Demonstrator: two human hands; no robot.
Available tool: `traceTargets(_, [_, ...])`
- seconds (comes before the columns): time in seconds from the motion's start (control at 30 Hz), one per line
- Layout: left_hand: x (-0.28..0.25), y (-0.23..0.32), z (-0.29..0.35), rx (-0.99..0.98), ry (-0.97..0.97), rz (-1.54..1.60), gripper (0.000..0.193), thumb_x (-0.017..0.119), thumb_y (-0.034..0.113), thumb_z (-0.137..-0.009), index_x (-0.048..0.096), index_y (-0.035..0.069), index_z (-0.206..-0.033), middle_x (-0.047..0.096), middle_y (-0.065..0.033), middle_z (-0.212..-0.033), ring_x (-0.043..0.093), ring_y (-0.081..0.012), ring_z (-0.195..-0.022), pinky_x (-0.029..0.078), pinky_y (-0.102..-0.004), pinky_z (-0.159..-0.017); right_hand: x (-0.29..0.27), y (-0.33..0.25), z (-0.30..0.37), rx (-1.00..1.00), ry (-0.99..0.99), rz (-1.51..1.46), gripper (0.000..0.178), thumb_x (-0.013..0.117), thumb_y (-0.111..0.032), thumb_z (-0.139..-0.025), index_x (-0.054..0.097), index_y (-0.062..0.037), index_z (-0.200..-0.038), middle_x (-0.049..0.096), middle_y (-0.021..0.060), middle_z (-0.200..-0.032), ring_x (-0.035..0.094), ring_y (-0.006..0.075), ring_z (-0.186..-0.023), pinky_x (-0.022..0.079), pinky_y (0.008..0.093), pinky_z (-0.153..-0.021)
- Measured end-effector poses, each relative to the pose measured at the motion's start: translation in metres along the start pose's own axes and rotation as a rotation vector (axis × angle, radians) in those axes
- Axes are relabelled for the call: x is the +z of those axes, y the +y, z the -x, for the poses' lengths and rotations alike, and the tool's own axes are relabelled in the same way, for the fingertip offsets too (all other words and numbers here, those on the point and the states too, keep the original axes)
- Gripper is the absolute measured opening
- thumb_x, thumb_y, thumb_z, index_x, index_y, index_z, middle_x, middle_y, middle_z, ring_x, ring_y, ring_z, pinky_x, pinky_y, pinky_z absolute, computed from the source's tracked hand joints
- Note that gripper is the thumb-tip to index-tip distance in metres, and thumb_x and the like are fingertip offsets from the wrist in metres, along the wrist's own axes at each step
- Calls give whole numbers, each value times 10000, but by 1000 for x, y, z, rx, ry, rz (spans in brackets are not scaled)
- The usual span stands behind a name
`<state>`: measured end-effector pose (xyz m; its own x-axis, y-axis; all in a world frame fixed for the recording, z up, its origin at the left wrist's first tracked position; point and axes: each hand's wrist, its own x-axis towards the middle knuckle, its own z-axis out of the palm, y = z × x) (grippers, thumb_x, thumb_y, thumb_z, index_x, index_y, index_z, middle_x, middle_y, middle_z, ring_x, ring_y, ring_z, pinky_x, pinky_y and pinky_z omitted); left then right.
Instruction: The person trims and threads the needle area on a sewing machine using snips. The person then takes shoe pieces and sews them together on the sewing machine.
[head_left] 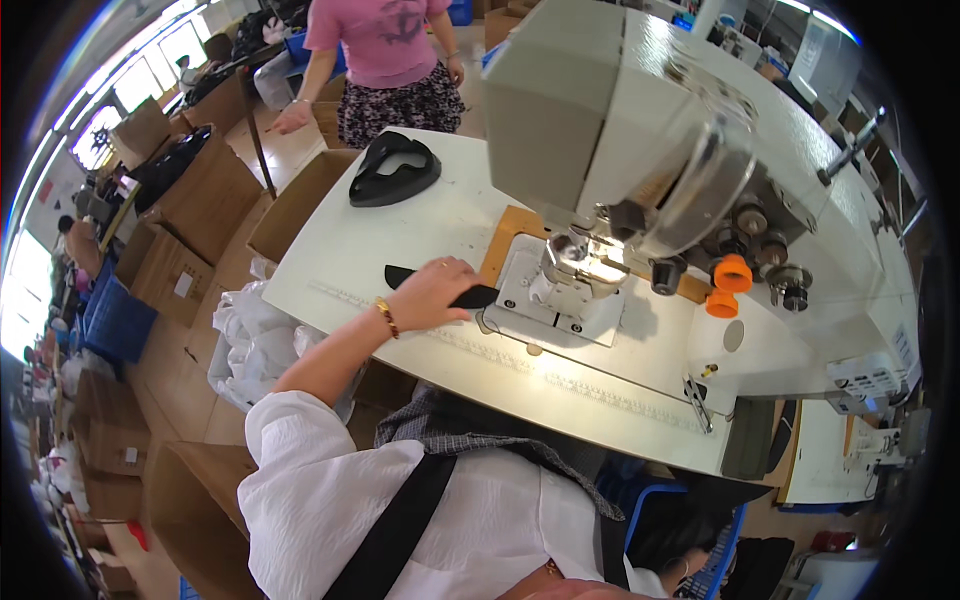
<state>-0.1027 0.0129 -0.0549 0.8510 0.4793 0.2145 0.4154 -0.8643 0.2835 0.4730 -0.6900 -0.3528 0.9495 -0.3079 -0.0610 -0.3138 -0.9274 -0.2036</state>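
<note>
A flat, narrow black piece [440,284] of smooth material is pressed onto the white counter [330,260] by the left hand [432,292], its fingers laid flat over it, not closed. One end points toward the metal plate of the grey sewing machine [600,130]. The right hand is not seen. One moulded black shell [393,170] lies near the counter's far left corner. Two orange knobs [732,272] sit on the machine. Several open brown cardboard boxes [200,200] stand beside the counter's left edge; their contents cannot be told.
</note>
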Motion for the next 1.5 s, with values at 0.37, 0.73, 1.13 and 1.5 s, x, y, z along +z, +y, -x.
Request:
traceTargets(0.37, [7,-14,-10,81,-55,122,406,738,196,-788,608,94,-1160,565,-134,-1047,592,-332,-1030,511,-420,-899,-70,-39,66,-445,265,-277,482,526,-317,-953,602,31,-1277,630,306,-1233,621,477,-1109,493,533,-975])
traceTargets(0.73, [-53,30,-48,388,279,421,369,642,151,-846,585,68,-1201,528,-157,-1102,636,-360,-926,537,-442,-821,-279,-289,263,-1376,484,-620,426,555,-200,-946,604,17,-1310,623,250,-1209,598,406,-1095,489,477,-973])
traceTargets(1.13, [-89,61,-68,252,349,5,348,690,273,-887,675,126,-1202,587,-98,-1110,645,-292,-1014,546,-397,-860,-229,-501,504,-2298,725,-710,381,576,22,-822,693,-30,-1181,612,188,-1265,595,369,-1153,481,541,-1015])
traceTargets(1.5, [-79,75,-77,417,372,70,344,757,254,-811,683,158,-1133,607,-47,-1138,617,-274,-1072,511,-402,-922,-237,-498,488,-2356,504,-779,310,637,-106,-748,745,3,-1017,668,178,-1207,644,331,-1114,555,494,-960])
